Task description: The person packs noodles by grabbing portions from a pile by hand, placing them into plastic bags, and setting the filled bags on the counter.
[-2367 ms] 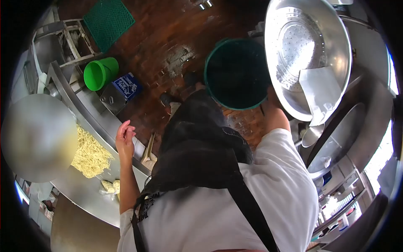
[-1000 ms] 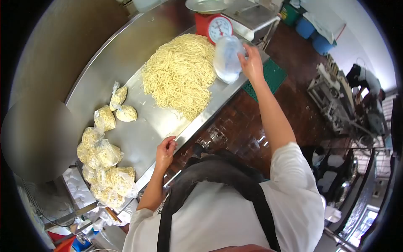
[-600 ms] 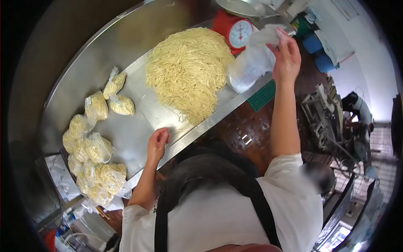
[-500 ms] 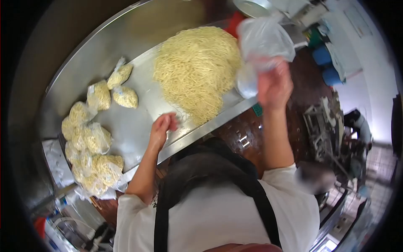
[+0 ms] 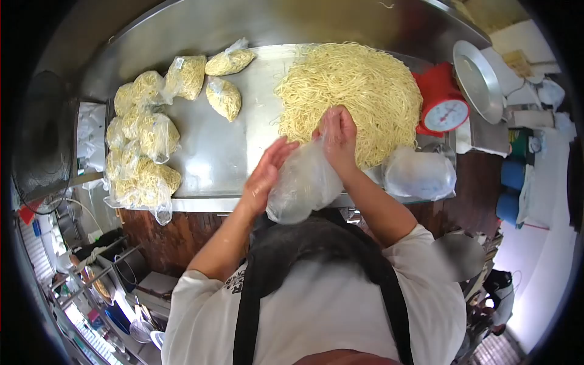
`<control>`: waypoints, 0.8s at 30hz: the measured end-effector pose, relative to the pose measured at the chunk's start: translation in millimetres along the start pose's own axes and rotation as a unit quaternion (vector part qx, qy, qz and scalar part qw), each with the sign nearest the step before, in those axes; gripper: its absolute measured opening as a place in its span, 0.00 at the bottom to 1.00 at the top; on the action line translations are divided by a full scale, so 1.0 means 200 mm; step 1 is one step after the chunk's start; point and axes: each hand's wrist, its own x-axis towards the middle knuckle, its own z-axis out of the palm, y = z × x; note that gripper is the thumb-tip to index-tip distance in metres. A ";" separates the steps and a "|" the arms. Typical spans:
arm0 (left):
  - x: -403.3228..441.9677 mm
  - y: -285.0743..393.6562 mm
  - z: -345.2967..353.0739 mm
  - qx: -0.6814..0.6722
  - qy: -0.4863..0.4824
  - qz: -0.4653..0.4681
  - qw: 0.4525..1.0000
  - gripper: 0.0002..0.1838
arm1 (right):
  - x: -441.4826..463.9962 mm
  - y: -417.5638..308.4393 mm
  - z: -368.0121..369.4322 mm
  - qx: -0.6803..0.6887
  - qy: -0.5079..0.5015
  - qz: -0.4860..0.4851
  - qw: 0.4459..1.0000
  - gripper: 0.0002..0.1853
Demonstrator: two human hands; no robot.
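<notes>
My right hand (image 5: 339, 137) is closed around the gathered upper end of a clear plastic bag (image 5: 304, 182), over the near edge of a big pile of yellow noodles (image 5: 359, 82). The bag hangs in front of my apron, puffed out, with no noodles visible inside it. My left hand (image 5: 267, 173) lies along the bag's left side with its fingers stretched out. Whether its palm presses on the plastic is hard to tell. A bundle of clear plastic bags (image 5: 420, 174) rests at the table's front edge, to the right of my right forearm.
Several filled bags of noodles (image 5: 146, 134) cluster at the left of the steel table (image 5: 213, 164). Two more noodle bags (image 5: 224, 97) lie nearer the middle. A red scale (image 5: 441, 106) with a round metal pan (image 5: 477, 79) stands at the right end.
My right hand has brought the bag from the far right to in front of my body. My left hand has come up beside it. The view has turned, showing the scale fully.
</notes>
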 end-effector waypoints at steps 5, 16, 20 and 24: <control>-0.13 -0.15 0.04 -0.064 0.001 0.077 0.995 0.49 | 0.23 0.12 0.12 0.073 0.077 0.046 0.993 0.13; -0.17 0.06 -0.47 0.027 0.451 0.162 0.877 0.08 | 0.41 0.33 0.19 -0.680 -0.107 -0.250 0.681 0.22; -0.26 0.14 -0.50 0.054 0.479 0.106 0.869 0.06 | 0.67 0.53 0.07 -0.821 -0.130 -0.101 0.547 0.25; -0.36 0.10 -0.59 0.103 0.467 0.076 0.875 0.07 | 0.78 0.50 -0.03 -0.616 -0.173 -0.069 0.765 0.26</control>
